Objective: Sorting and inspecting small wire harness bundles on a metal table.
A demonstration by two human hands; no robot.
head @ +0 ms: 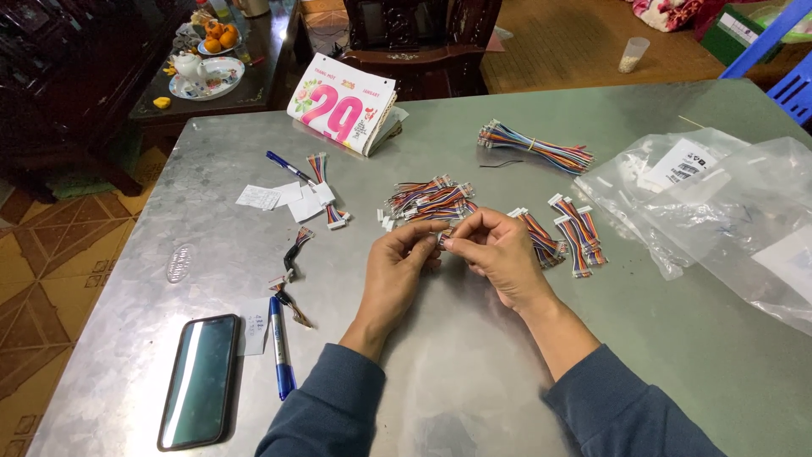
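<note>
1. Hands meet over the middle of the table (474, 372)
2. Left hand (397, 271) and right hand (499, 250) both pinch one small wire piece (443, 238) with closed fingertips
3. It lies sideways between them, equally near to each
4. More wires (427, 200) sit just behind, toward the far edge

Home living room, carved dark wood furniture (423, 34), tea set (205, 74) on side table, patterned floor tiles (51, 279)
</note>
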